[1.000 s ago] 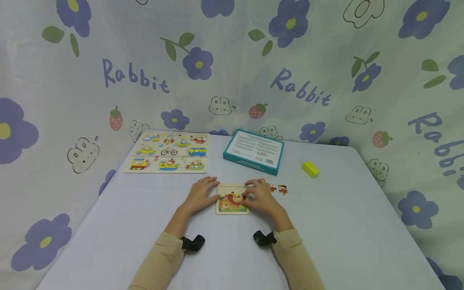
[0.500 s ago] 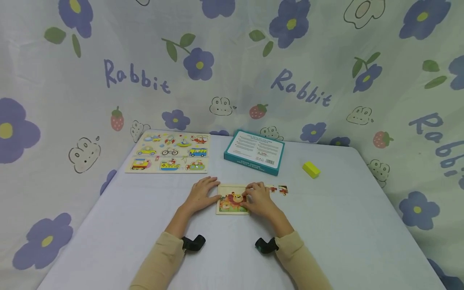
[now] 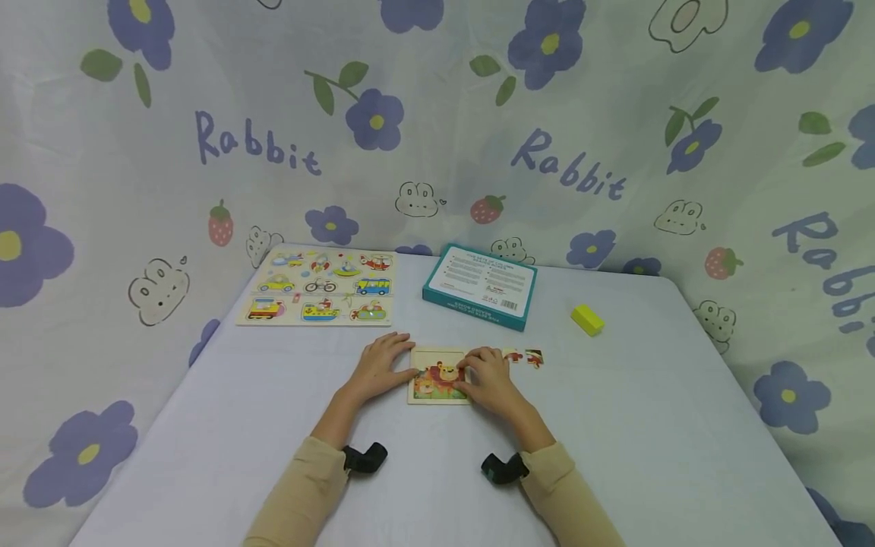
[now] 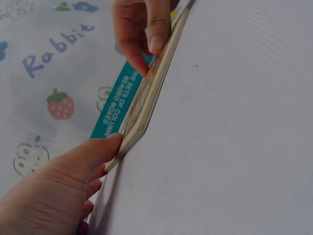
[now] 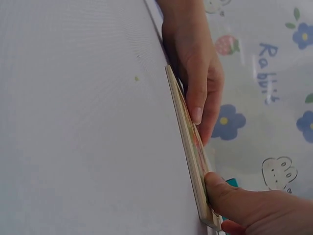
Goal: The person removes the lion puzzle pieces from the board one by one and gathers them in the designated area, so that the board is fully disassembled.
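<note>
A small wooden jigsaw tray (image 3: 439, 355) with a lion picture lies flat on the table in front of the person. My left hand (image 3: 377, 369) rests along the tray's left side, thumb at the edge and fingers extended toward the upper corner. At the right side of the picture, thumb and curled index finger of my right hand (image 3: 489, 377) pinch a puzzle piece low against the tray; the hand mostly hides that piece. Beside the right knuckles lie two loose puzzle pieces (image 3: 535, 358). In the right wrist view, the right thumb (image 5: 220, 193) sits on the tray's near edge.
A teal and white box (image 3: 481, 286) lies behind the tray. Back left is a wooden vehicle puzzle board (image 3: 314, 289); a yellow block (image 3: 586, 320) lies at the right. A printed curtain (image 3: 437, 121) hangs behind the white table (image 3: 649, 425).
My right hand has shifted slightly right and down, its fingers drawn closer together over the picture's right side. The left hand and tray have hardly moved.
</note>
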Demonstrator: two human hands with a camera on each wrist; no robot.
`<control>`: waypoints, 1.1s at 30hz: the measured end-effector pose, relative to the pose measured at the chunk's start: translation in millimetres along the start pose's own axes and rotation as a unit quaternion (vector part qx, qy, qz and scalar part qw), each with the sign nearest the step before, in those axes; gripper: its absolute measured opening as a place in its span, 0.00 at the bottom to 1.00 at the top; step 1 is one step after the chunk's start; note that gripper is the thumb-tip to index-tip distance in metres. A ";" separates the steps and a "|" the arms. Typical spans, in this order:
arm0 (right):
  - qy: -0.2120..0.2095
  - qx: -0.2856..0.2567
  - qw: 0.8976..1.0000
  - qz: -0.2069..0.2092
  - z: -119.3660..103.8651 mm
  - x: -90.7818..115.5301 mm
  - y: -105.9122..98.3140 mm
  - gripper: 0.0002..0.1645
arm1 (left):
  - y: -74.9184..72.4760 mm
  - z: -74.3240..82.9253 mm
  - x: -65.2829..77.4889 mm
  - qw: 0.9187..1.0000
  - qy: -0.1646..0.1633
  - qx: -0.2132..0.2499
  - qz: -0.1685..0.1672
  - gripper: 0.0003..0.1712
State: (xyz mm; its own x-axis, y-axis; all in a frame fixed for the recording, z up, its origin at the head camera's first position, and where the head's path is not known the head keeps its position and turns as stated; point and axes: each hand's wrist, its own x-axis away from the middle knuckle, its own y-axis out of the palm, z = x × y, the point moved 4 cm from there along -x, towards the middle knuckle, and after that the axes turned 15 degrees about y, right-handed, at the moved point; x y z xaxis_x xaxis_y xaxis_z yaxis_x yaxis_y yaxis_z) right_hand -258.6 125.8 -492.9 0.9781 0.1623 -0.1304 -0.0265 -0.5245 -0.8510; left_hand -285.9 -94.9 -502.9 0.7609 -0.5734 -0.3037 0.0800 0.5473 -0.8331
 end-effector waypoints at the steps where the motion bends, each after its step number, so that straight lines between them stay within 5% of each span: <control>1: -0.002 -0.003 1.000 0.001 0.6 0.1 0.3 0.17 | 0.3 -0.2 0.0 1.000 0.000 -0.001 0.001 0.33; 24: -0.053 -0.019 0.997 0.053 0.5 5.8 2.5 0.16 | -0.3 0.5 -0.5 1.000 0.001 0.001 -0.001 0.34; 33: 0.003 -0.021 0.993 0.113 -15.7 8.1 6.7 0.16 | 0.9 -3.0 0.2 1.000 0.003 -0.012 -0.003 0.34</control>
State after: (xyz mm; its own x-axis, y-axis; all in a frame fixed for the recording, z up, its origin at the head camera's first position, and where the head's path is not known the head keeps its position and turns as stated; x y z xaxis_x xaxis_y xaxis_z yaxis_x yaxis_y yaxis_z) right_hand -247.6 110.5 -491.7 0.9493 0.0314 -0.3128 -0.2370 -0.5823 -0.7777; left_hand -287.6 -96.3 -505.1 0.7562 -0.5805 -0.3020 0.0681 0.5288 -0.8460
